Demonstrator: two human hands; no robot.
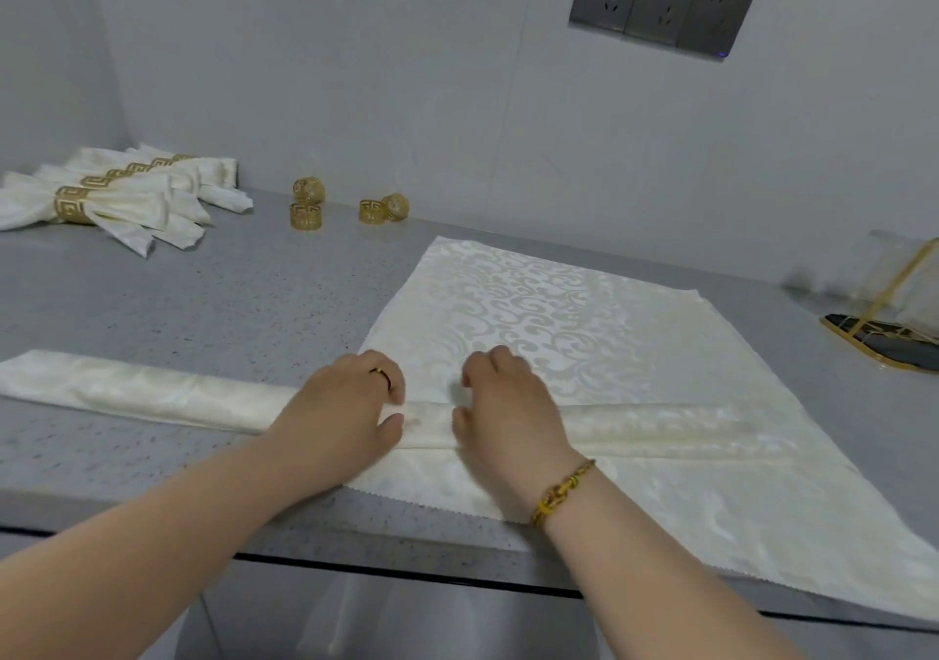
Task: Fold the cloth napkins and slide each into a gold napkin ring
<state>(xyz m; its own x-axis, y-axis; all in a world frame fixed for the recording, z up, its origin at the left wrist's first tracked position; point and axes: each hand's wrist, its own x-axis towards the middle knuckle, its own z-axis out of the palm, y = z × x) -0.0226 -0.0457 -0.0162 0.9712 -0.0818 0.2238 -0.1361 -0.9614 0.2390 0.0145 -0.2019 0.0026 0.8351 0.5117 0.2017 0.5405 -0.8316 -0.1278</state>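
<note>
Napkin [559, 314] lies flat on the table [203, 304], right in front of you. A long folded strip [127, 390] lies across it, reaching far to the left. Your left grip [345, 420] and right grip [508, 405] sit side by side on the strip, fingers curled, both pinching it. Four gold rings [306, 216] stand near the wall. Done napkins [101, 202] with rings on lie at the back left, well apart.
</note>
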